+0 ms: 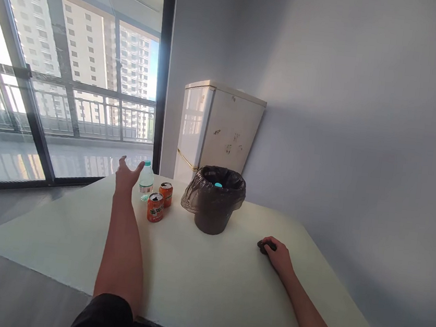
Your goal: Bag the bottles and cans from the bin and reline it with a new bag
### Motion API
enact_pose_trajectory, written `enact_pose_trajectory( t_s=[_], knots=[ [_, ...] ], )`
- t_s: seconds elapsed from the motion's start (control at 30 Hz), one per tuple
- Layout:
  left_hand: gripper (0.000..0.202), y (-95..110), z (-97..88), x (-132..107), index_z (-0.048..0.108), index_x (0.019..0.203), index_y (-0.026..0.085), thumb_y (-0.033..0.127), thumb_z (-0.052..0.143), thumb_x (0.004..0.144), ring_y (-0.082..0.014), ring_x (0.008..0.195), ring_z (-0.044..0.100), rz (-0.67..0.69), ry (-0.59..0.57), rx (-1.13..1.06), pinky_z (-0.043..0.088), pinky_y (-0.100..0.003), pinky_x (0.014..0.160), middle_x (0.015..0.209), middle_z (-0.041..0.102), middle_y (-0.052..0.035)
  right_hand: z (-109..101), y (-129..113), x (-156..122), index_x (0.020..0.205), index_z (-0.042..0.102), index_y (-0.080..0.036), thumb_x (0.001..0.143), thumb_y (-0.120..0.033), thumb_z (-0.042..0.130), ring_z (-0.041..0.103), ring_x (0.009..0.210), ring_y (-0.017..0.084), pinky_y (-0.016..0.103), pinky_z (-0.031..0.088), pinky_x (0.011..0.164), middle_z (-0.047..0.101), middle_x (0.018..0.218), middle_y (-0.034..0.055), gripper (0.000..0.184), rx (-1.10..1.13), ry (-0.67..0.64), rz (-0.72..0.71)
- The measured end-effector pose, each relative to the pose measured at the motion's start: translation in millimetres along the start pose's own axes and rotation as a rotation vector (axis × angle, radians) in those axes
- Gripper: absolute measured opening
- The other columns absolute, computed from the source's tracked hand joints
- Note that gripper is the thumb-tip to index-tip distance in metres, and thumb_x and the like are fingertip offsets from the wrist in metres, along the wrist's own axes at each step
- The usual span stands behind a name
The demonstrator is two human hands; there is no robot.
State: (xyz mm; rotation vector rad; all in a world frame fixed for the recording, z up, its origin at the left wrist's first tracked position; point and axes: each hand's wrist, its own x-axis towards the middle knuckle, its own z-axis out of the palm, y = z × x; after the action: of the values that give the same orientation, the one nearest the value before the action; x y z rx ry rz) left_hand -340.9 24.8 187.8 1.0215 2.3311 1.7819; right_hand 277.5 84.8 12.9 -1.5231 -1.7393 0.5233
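My left hand (126, 175) is stretched out over the far left of the white table (197, 276), fingers apart and thumb spread, holding nothing, just left of a clear plastic water bottle (145, 180). Two orange drink cans stand beside the bottle, one nearer (155, 207) and one behind it (165, 194). My right hand (276, 254) rests on the table at the right, its fingers curled over a small dark object (262, 246).
A brown bin (214, 205) lined with a dark plastic bag stands mid-table, something blue-green inside it. Behind the table a white fridge (213, 131) stands against the grey wall. A large window with a railing fills the left.
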Motion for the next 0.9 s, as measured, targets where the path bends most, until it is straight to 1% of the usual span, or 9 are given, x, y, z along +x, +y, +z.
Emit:
enact_pose_trajectory(
  t_s=[0.07,0.13,0.23,0.33,0.4,0.5,0.63,0.73,0.9],
  knots=[
    [0.109,-8.7,10.1,-1.0,0.036,0.16,0.009,0.052,0.09,0.075,-0.0493,0.148,0.051,-0.069,-0.099,0.012,0.044,-0.062,0.119,0.154,0.055,-0.0324,-0.9,-0.2,-1.2,0.084,0.074,-0.027,0.07,-0.034,0.054,0.075,0.094,0.026,0.04,0.056,0.094,0.082,0.096,0.0031,0.026,-0.009,0.004,-0.001],
    [0.113,-12.5,20.2,-4.3,0.039,0.157,0.01,0.052,0.094,0.068,-0.0481,0.147,0.052,-0.083,-0.143,0.0,0.045,-0.059,0.119,0.153,0.056,-0.032,-1.5,-0.2,-2.4,0.086,0.074,-0.027,0.071,-0.035,0.054,0.075,0.095,0.027,0.04,0.055,0.092,0.082,0.098,0.0039,0.027,-0.019,0.008,-0.003],
    [0.098,-14.8,31.3,-9.1,0.053,0.143,0.013,0.051,0.096,0.064,-0.0431,0.141,0.059,-0.086,-0.175,-0.033,0.05,-0.053,0.115,0.145,0.065,-0.0275,-1.6,-0.3,-3.4,0.087,0.074,-0.027,0.071,-0.036,0.053,0.075,0.096,0.027,0.04,0.055,0.091,0.081,0.099,0.0044,0.028,-0.031,0.005,-0.009],
    [0.075,-12.9,34.6,-10.6,0.063,0.119,0.016,0.048,0.098,0.061,-0.0391,0.13,0.067,-0.081,-0.165,-0.064,0.053,-0.05,0.111,0.125,0.074,-0.0216,-1.2,-1.1,-3.4,0.087,0.073,-0.027,0.072,-0.036,0.053,0.075,0.097,0.027,0.04,0.055,0.093,0.081,0.099,0.0038,0.027,-0.034,0.004,-0.013],
    [0.068,-6.4,31.8,-9.1,0.062,0.112,0.016,0.045,0.098,0.063,-0.0375,0.125,0.069,-0.074,-0.1,-0.085,0.051,-0.053,0.113,0.12,0.075,-0.0186,-1.2,-2.1,-3.1,0.086,0.073,-0.027,0.072,-0.035,0.053,0.075,0.097,0.027,0.04,0.055,0.093,0.082,0.099,0.0033,0.026,-0.032,0.006,-0.01],
    [0.066,15.1,21.2,-5.2,0.055,0.125,0.013,0.04,0.092,0.077,-0.03,0.121,0.069,-0.007,0.096,-0.175,0.049,-0.053,0.116,0.128,0.071,-0.0157,-1.5,-3.5,-2.6,0.084,0.074,-0.027,0.072,-0.033,0.054,0.076,0.092,0.026,0.039,0.055,0.09,0.082,0.095,0.0028,0.024,-0.022,0.002,-0.001],
    [0.06,63.1,2.8,-10.9,0.053,0.133,0.013,0.03,0.086,0.085,-0.0216,0.117,0.072,0.228,0.341,-0.63,0.058,-0.045,0.108,0.132,0.071,-0.0143,-1.7,-5.2,-3.3,0.084,0.073,-0.027,0.072,-0.032,0.054,0.076,0.089,0.024,0.037,0.056,0.088,0.081,0.092,0.0018,0.023,-0.005,-0.002,-0.008],
    [0.047,103.0,-2.4,-32.6,0.059,0.127,0.017,0.035,0.081,0.09,-0.0204,0.114,0.076,0.393,0.232,-0.914,0.061,-0.043,0.105,0.126,0.076,-0.0126,-2.7,-8.7,-6.1,0.084,0.072,-0.026,0.071,-0.033,0.054,0.076,0.09,0.024,0.037,0.057,0.089,0.081,0.093,0.0026,0.023,0.002,0.002,-0.026],
    [0.058,151.2,21.0,-84.1,0.062,0.127,0.02,0.044,0.09,0.083,-0.0226,0.114,0.077,0.553,-0.133,-0.951,0.063,-0.042,0.102,0.129,0.077,-0.0133,-9.7,-22.3,-13.6,0.116,0.068,-0.024,0.075,-0.036,0.054,0.072,0.111,0.027,0.04,0.053,0.105,0.076,0.127,0.0098,0.045,-0.003,0.169,-0.124]
  ],
)
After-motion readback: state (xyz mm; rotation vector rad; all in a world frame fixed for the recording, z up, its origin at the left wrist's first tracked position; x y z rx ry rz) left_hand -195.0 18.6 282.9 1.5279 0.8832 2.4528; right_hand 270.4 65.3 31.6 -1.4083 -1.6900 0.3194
